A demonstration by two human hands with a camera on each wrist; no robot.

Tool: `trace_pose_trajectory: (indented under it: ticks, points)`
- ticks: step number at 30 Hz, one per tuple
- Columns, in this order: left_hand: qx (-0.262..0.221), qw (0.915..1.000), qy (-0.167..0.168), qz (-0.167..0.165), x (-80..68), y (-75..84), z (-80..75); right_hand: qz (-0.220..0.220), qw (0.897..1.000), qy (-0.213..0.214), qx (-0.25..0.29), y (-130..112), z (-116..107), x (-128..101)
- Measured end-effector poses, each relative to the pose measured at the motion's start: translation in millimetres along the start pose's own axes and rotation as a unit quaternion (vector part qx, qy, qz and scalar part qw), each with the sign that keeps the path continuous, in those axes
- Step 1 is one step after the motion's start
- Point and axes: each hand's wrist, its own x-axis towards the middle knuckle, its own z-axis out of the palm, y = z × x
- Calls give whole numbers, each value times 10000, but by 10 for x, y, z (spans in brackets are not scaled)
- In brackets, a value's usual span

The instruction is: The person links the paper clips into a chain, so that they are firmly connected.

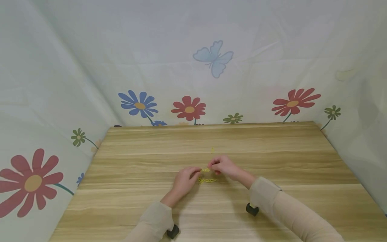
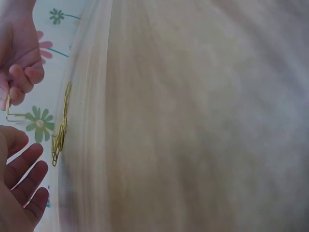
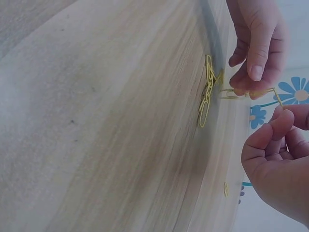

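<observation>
My left hand (image 1: pixel 186 179) pinches yellow wire paper clips (image 1: pixel 205 170) between thumb and fingertips, above the table. From the right, my right hand (image 1: pixel 225 167) pinches the end of a yellow paper clip (image 3: pixel 278 97) that juts from the left fingertips. In the right wrist view another loop (image 3: pixel 229 94) sticks out on the far side of the left fingers (image 3: pixel 258 72); the fingers hide how the pieces join. Below the hands a chain of linked paper clips (image 1: pixel 208 180) lies on the table. Past them lies a single paper clip (image 1: pixel 212 149).
The wooden table (image 1: pixel 136 151) runs back to a white cloth (image 1: pixel 151 67) printed with flowers and a butterfly. Cloth also hangs at both sides. A dark wrist device (image 1: pixel 173 232) sits under the left sleeve, another device (image 1: pixel 252 209) under the right.
</observation>
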Motion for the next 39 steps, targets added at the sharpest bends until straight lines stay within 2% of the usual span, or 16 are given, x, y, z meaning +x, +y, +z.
trace_pose_trajectory:
  ticks: [7, 11, 15, 26, 35, 39]
  points:
    - [-170, 9993, -319, -93, 4, 61, -28, 94, 10000, -6, 12, -6, 0, 2]
    - [-215, 9990, -397, 7, 10, 93, -35, 80, 9999, -69, 33, -11, 4, 0]
    - [-244, 9989, -379, 135, 18, 111, -36, 36, 9999, -162, 20, -8, 3, 4]
    - [-488, 9977, -457, -63, 23, 119, -48, -78, 9990, -417, 112, -153, 1, -69]
    - [-549, 9979, -350, 13, 29, 93, -39, -95, 9992, -379, 25, 29, -5, 30]
    - [-543, 9981, -279, -63, 37, 78, -43, -112, 9996, -267, 56, 61, -33, 55]
